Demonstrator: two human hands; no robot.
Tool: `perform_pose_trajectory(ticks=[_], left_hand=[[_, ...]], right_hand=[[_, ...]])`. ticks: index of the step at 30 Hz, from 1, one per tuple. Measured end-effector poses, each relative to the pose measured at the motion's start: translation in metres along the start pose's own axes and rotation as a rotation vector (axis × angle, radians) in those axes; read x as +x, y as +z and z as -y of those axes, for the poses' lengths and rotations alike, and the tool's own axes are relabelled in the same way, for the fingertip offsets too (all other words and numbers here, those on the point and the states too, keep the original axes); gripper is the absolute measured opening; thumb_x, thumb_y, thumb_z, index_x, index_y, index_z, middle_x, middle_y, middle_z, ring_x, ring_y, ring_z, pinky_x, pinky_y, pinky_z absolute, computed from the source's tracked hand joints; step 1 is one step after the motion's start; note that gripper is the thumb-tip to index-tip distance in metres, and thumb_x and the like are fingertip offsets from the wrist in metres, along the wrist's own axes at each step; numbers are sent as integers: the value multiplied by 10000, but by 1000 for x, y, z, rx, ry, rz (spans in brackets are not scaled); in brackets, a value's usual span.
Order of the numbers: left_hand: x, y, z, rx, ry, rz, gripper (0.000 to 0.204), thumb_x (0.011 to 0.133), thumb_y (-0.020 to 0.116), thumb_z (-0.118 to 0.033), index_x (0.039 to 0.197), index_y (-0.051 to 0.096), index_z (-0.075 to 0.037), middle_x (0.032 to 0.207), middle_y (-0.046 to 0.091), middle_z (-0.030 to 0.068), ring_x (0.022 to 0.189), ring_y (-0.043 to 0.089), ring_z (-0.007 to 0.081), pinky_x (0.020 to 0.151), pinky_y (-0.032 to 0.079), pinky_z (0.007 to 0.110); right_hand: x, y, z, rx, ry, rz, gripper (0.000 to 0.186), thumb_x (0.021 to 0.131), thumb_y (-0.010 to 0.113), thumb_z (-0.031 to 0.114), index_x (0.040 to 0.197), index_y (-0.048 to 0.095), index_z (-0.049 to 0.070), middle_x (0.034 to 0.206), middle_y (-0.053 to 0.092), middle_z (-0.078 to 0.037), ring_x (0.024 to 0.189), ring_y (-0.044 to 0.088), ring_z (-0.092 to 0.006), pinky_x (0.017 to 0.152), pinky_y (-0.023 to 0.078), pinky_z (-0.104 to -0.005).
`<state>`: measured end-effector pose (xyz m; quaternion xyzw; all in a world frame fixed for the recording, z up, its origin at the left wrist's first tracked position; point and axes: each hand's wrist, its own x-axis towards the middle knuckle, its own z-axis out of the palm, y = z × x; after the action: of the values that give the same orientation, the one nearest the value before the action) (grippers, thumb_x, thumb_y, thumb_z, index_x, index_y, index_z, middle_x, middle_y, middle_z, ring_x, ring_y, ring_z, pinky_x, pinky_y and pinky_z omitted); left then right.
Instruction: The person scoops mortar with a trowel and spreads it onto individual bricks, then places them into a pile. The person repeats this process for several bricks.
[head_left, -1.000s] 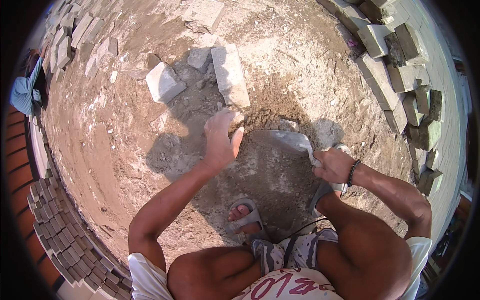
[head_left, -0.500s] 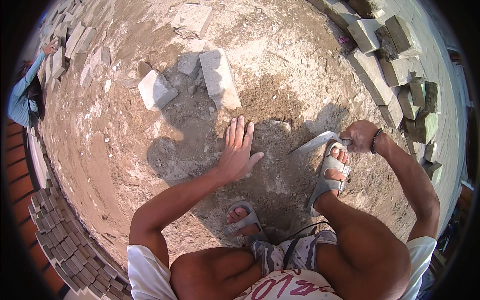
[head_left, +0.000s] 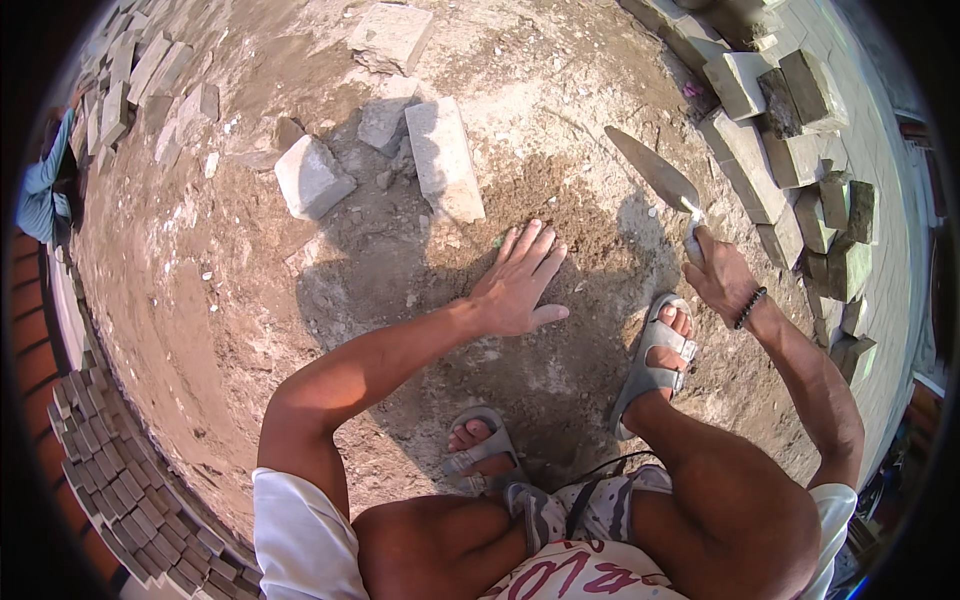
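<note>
My left hand (head_left: 518, 290) is open, palm down and fingers stretched, over the dark loose soil (head_left: 545, 205) in front of me; whether it presses on the ground I cannot tell. In my right hand (head_left: 722, 278) is a trowel (head_left: 655, 172), gripped by its pale handle, its pointed blade aimed away and to the left. A long pale concrete block (head_left: 443, 160) lies just beyond my left fingers. Left of it rest a chunkier block (head_left: 314, 180) and a smaller broken piece (head_left: 384, 125).
Another concrete block (head_left: 391, 38) lies farther off. Loose pavers (head_left: 795, 160) are heaped along the right, beside a laid paved strip (head_left: 885, 290). Stacked pavers (head_left: 140, 480) fill the lower left. A person in a blue sleeve (head_left: 45, 185) is at the far left. My sandalled feet stand on bare dirt.
My left hand has shifted to the right across the soil. The trowel has swung from low beside my right foot to farther out, its blade now turned away from me.
</note>
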<state>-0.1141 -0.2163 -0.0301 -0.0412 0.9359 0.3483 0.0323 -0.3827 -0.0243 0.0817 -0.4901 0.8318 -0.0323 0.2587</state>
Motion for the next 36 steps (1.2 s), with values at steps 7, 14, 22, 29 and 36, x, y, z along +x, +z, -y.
perform_pose_trajectory(ticks=[7, 14, 22, 29, 36], left_hand=[[-48, 10, -26, 83, 225, -18, 709, 860, 671, -434, 1401, 447, -35, 1545, 274, 221, 1476, 151, 408, 1193, 136, 564], [-111, 55, -51, 31, 570, 419, 433, 877, 612, -343, 1275, 604, -174, 1557, 298, 140, 1473, 179, 379, 1193, 162, 563], [-42, -23, 4, 228, 81, -451, 567, 842, 701, -196, 1375, 509, -186, 1524, 251, 216, 1404, 168, 517, 1093, 207, 688], [18, -119, 26, 115, -669, -511, 1031, 784, 779, -343, 1517, 150, 15, 1444, 282, 327, 1295, 367, 488, 1065, 352, 537], [15, -122, 43, 59, -822, -581, 1102, 774, 768, -273, 1541, 27, 2, 1380, 402, 312, 1029, 628, 419, 871, 557, 447]], right_hand=[[3, 45, 21, -65, -230, 155, 383, 831, 640, 120, 1159, 476, 8, 929, 590, -217, 772, 627, -428, 681, 521, -509], [-8, 7, 40, -68, -259, 232, 352, 818, 654, 114, 1127, 518, 14, 899, 597, -201, 812, 632, -408, 726, 523, -481], [-36, 21, 34, 162, -114, -9, 337, 858, 636, 148, 1116, 503, -24, 811, 590, -253, 698, 623, -452, 639, 518, -480], [-50, 21, 46, 103, -66, 36, 363, 868, 619, 160, 1132, 447, -20, 740, 596, -252, 703, 632, -460, 655, 511, -505], [-36, 23, 48, 107, -91, 111, 410, 859, 617, 155, 1173, 454, -53, 745, 615, -289, 755, 621, -486, 695, 488, -533]])
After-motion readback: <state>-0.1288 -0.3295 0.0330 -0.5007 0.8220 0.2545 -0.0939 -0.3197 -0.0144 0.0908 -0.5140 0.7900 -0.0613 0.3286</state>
